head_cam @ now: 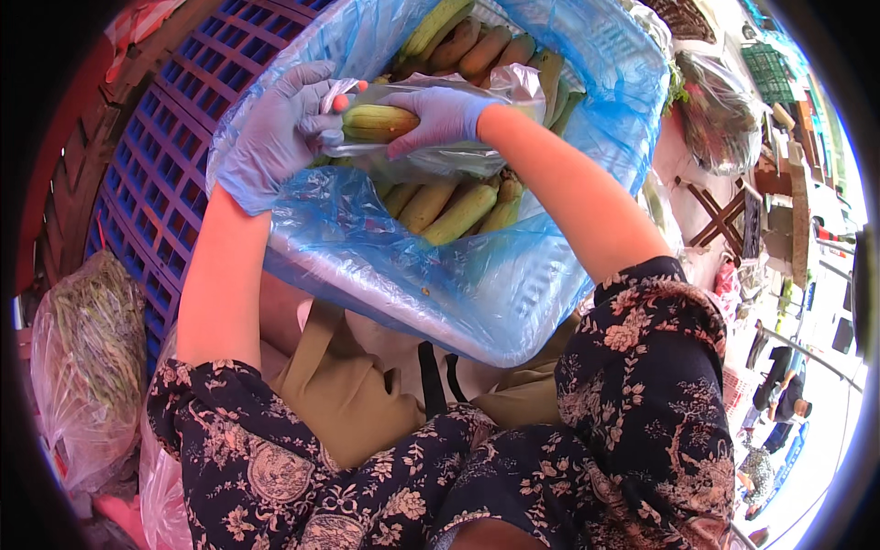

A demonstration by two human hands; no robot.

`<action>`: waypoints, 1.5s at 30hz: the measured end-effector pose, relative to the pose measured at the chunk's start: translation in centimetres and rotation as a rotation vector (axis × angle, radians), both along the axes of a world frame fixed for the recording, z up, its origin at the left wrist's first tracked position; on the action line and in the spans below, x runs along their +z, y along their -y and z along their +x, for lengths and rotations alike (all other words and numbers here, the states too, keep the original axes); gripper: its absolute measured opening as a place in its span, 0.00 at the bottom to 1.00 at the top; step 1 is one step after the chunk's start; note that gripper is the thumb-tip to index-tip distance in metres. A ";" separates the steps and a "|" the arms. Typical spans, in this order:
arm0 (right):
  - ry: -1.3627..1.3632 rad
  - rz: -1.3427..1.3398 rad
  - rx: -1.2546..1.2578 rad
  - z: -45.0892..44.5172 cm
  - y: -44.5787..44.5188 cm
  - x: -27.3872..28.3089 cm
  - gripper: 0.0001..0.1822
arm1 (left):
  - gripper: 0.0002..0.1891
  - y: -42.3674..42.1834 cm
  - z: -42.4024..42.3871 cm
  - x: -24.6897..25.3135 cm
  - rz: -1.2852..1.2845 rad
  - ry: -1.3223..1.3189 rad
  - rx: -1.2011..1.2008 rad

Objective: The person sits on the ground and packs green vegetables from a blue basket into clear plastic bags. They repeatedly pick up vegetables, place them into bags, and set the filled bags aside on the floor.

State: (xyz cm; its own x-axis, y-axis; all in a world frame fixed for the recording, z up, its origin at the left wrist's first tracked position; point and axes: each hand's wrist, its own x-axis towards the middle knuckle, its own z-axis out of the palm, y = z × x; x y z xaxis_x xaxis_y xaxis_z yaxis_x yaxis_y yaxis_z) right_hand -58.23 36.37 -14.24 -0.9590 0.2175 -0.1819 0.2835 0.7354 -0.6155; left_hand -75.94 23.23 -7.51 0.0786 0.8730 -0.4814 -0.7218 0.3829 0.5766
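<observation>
My left hand point(289, 127), in a thin bluish glove with bare orange-tinted fingertips, grips the gathered edge of a clear plastic bag point(467, 155) at the upper left of the crate. My right hand point(440, 120), gloved too, is closed around a ridged green gourd point(379, 124), probably a luffa, which lies at the bag. Its left end is close to my left fingers. Below both hands stands a crate lined with blue plastic film point(412, 275). More long green gourds point(462, 214) lie in it, partly covered by the bag, with browner ones point(485, 51) towards the top.
A purple-blue plastic slatted pallet point(165, 158) lies left of the crate. Clear bags of green vegetables point(96, 344) stand at the lower left. On the right are another filled bag point(718, 113), a wooden folding stand point(718, 213) and a green crate point(766, 72); people are farther off.
</observation>
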 end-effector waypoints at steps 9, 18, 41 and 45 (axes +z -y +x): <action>0.300 0.149 -0.167 3.3 -1.5 0.1 0.43 | 0.16 0.2 0.6 -0.2 -0.005 -0.137 -0.101; 0.915 0.594 0.102 8.9 -1.4 5.0 0.22 | 0.14 0.0 -1.8 -2.8 -0.023 -0.190 0.207; -0.086 0.537 0.195 14.1 1.4 10.8 0.02 | 0.20 0.8 -1.5 2.5 -0.048 -0.083 -0.010; -0.163 0.260 0.039 9.6 -3.1 10.2 0.06 | 0.22 -0.1 -0.8 1.6 -0.065 -0.024 0.013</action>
